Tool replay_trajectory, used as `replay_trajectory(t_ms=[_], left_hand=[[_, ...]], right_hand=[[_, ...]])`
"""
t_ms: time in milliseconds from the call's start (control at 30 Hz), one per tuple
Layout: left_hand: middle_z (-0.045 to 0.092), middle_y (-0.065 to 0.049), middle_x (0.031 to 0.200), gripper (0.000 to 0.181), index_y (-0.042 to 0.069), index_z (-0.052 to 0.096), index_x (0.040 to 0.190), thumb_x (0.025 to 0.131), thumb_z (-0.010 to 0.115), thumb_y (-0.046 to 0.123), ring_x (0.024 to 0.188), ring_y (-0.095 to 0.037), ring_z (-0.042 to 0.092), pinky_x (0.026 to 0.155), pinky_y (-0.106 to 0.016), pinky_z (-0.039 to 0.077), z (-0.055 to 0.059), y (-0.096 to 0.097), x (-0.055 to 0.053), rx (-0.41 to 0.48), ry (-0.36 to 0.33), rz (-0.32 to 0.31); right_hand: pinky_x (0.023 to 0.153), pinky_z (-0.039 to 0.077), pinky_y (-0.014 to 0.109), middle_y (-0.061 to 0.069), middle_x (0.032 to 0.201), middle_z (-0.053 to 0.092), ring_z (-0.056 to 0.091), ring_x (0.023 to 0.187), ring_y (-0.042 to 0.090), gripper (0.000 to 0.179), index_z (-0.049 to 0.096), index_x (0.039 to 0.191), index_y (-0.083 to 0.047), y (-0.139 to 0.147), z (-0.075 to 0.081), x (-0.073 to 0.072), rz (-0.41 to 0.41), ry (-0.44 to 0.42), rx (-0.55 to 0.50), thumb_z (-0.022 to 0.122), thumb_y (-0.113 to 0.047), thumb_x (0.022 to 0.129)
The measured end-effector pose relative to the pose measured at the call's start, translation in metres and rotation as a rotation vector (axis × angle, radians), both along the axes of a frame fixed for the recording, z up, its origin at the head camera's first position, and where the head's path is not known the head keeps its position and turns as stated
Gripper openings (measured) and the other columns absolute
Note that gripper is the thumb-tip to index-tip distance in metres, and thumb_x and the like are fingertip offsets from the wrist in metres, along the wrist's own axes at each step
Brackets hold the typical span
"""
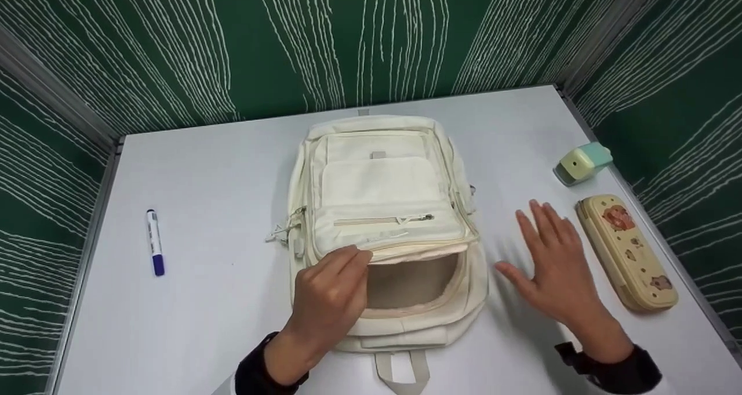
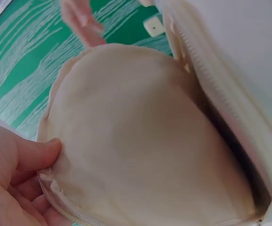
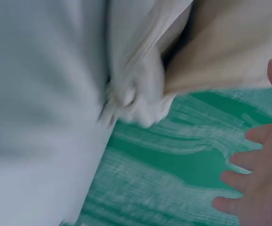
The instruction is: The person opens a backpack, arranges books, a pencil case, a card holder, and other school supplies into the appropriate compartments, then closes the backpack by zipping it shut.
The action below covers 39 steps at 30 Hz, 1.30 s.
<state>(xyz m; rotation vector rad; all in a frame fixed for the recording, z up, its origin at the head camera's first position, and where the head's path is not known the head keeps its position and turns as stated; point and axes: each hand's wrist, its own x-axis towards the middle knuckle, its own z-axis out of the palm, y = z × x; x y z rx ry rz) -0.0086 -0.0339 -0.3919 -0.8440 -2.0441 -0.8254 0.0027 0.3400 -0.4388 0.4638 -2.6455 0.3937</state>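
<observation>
A cream backpack point(image 1: 377, 180) lies on the white table with its top handle toward me. Its front compartment is unzipped, and the beige lining point(image 2: 140, 136) shows inside. My left hand point(image 1: 333, 293) pinches the zippered edge of the raised flap; in the left wrist view its thumb presses the lining side. To the right of the bag, my right hand point(image 1: 556, 267) hovers with fingers spread and holds nothing. Nearest to it is a yellow pencil case point(image 1: 629, 253) with animal pictures. In the right wrist view the right fingers point(image 3: 242, 181) are straight, apart from the bag.
A green and yellow pencil sharpener point(image 1: 582, 163) stands at the right, behind the pencil case. On the left of the white table point(image 1: 203, 169) lies a marker point(image 1: 155, 242) with a blue cap. Green panels point(image 1: 388, 41) with white streaks border the table's back and sides.
</observation>
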Motion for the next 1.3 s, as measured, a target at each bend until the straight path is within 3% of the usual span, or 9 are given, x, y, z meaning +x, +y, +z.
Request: replay_trajectory(t_ms=[133,233,433,533,667,733,900,1067,1300], left_hand=[[0.073,-0.012,0.088,0.022,-0.001,0.073,0.091,0.076,0.071,-0.016,0.081,-0.024,0.075,0.065,-0.035,0.062,0.008,0.003,-0.002,0.02,-0.013,0.013],[0.075,-0.013,0.09,0.022,-0.001,0.075,0.093,0.077,0.071,-0.016,0.083,-0.025,0.076,0.068,-0.037,0.063,0.013,0.004,-0.004,0.041,-0.023,0.018],[0.077,-0.014,0.09,0.023,-0.002,0.076,0.094,0.077,0.073,-0.017,0.085,-0.026,0.077,0.072,-0.039,0.063,0.02,0.005,-0.009,0.082,-0.013,0.032],[0.077,-0.014,0.089,0.025,-0.003,0.076,0.094,0.074,0.075,-0.018,0.083,-0.026,0.077,0.071,-0.038,0.063,0.023,0.006,-0.013,0.093,-0.002,0.042],[0.077,-0.014,0.087,0.026,-0.003,0.076,0.093,0.073,0.076,-0.02,0.08,-0.025,0.077,0.067,-0.036,0.063,0.027,0.007,-0.018,0.104,0.005,0.039],[0.077,-0.014,0.087,0.026,-0.003,0.076,0.093,0.073,0.075,-0.02,0.08,-0.025,0.077,0.065,-0.035,0.063,0.028,0.008,-0.019,0.115,0.001,0.038],[0.077,-0.015,0.09,0.024,-0.004,0.077,0.095,0.075,0.075,-0.019,0.082,-0.026,0.078,0.066,-0.037,0.063,0.03,0.009,-0.021,0.141,-0.015,0.043],[0.077,-0.014,0.09,0.024,-0.003,0.077,0.095,0.076,0.074,-0.018,0.082,-0.026,0.078,0.066,-0.036,0.063,0.029,0.009,-0.021,0.141,-0.019,0.043],[0.077,-0.011,0.087,0.024,-0.002,0.078,0.093,0.077,0.071,-0.018,0.078,-0.022,0.077,0.062,-0.032,0.061,0.031,0.008,-0.021,0.147,-0.045,0.072]], right_hand=[[0.12,0.008,0.072,0.035,0.164,0.023,0.016,0.154,0.054,0.096,0.032,0.159,0.005,0.049,-0.004,0.006,-0.202,-0.157,0.015,0.057,-0.065,0.099],[0.115,0.01,0.079,0.04,0.162,0.019,0.014,0.151,0.059,0.099,0.025,0.16,0.009,0.081,-0.007,0.012,-0.349,-0.266,0.012,0.066,-0.055,0.097],[0.109,0.014,0.083,0.049,0.158,0.002,0.01,0.144,0.069,0.108,0.008,0.16,0.013,0.13,-0.021,0.017,-0.602,-0.49,-0.002,0.061,-0.059,0.099],[0.1,0.028,0.084,0.055,0.151,0.004,0.023,0.132,0.073,0.113,0.004,0.155,0.018,0.146,-0.03,0.019,-0.682,-0.594,-0.017,0.061,-0.061,0.098],[0.082,0.034,0.082,0.062,0.134,0.012,0.03,0.11,0.075,0.107,-0.002,0.153,0.022,0.16,-0.04,0.024,-0.692,-0.701,-0.037,0.059,-0.05,0.101],[0.08,0.032,0.083,0.064,0.129,0.014,0.03,0.109,0.078,0.102,-0.005,0.152,0.021,0.164,-0.043,0.026,-0.675,-0.717,-0.039,0.057,-0.043,0.104],[0.083,0.027,0.082,0.064,0.125,0.018,0.028,0.111,0.079,0.092,-0.003,0.157,0.015,0.165,-0.048,0.028,-0.648,-0.673,-0.045,0.058,-0.032,0.105],[0.084,0.026,0.079,0.06,0.127,0.024,0.03,0.111,0.073,0.094,0.004,0.161,0.007,0.151,-0.044,0.031,-0.627,-0.592,-0.051,0.065,-0.032,0.102],[0.086,0.027,0.078,0.05,0.136,0.03,0.032,0.115,0.067,0.092,0.016,0.166,-0.006,0.118,-0.026,0.033,-0.422,-0.447,-0.061,0.073,-0.028,0.098]])
